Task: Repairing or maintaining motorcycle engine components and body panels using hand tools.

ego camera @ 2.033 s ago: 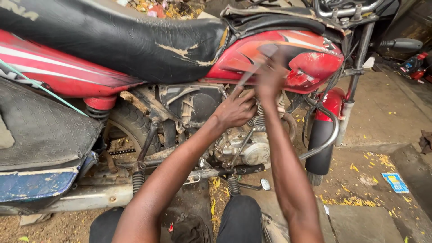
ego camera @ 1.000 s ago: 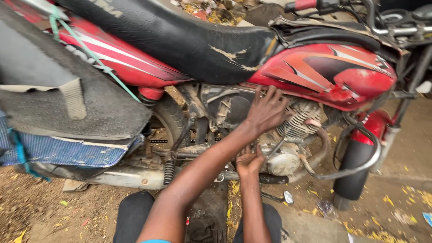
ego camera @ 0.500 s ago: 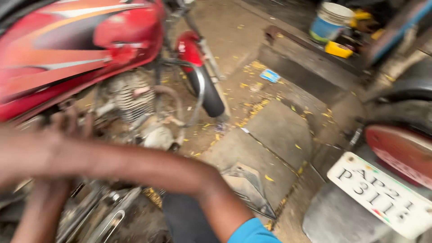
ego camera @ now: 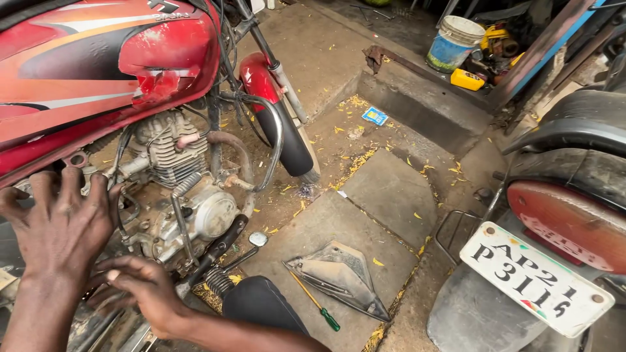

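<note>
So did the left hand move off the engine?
Yes. The left hand has dropped down and back: it was up by the engine fins under the red tank, and is now spread open, lower, near the rear.

A dusty concrete floor (ego camera: pixel 391 189) strewn with yellow petals (ego camera: pixel 355 102) holds a grey side panel (ego camera: pixel 339 274), a green-handled screwdriver (ego camera: pixel 315 301) and a blue packet (ego camera: pixel 375 116).
</note>
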